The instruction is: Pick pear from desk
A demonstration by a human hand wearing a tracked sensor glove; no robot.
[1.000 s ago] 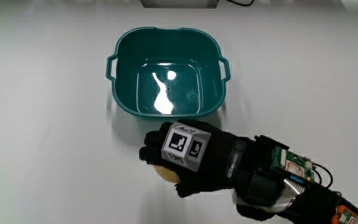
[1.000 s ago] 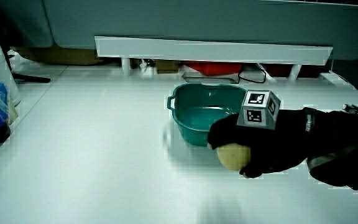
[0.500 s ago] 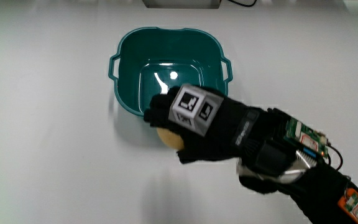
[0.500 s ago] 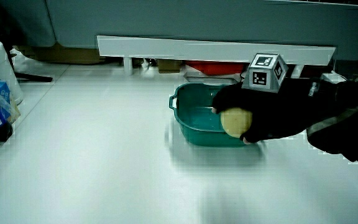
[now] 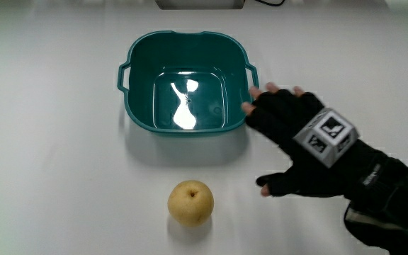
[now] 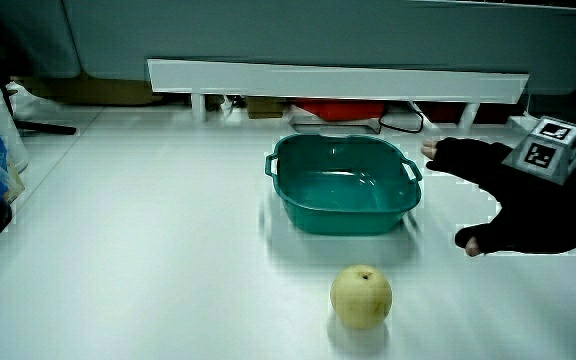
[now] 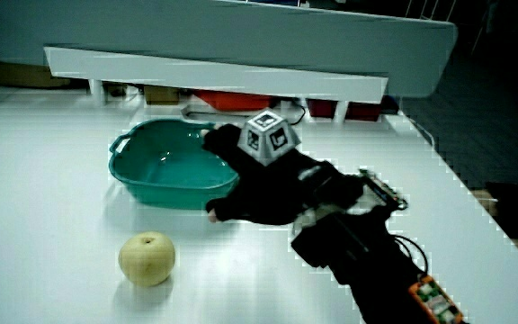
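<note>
Black glove on the hand (image 5: 299, 149), white cube (image 5: 329, 136) with black square markings, black forearm sleeve (image 5: 388, 202)

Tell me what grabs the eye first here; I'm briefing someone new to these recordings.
A teal basin stands mid-table, holding nothing. A yellow pear sits on the table nearer the person than the basin. The black gloved hand, fingers spread, hovers beside the basin with nothing in its grip.
</note>
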